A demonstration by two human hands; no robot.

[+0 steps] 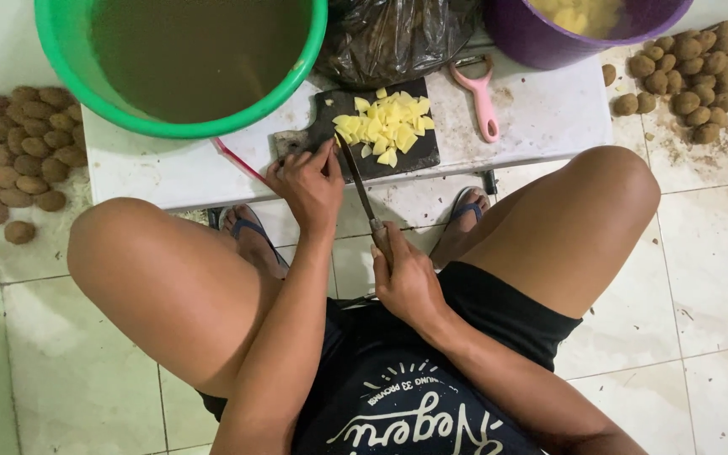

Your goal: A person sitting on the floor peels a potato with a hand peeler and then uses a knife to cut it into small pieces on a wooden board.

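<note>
Here the knife (357,181) lies slanted over the near edge of the dark cutting board (355,126). It looks thin, stiff and sharp, so the handle is the safe place to hold. The right hand (406,282) is wrapped tight around that handle. The left hand (307,184) presses its bunched fingertips on the board, maybe on a piece. Yellow potato cubes (389,125) lie just beyond.

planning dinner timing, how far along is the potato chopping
Done: a pile of yellow cubes on the dark cutting board, more in the purple tub. In hand: the right hand holds the knife, the left hand steadies at the board. Left: unpeeled potatoes heaped on both sides.
</note>
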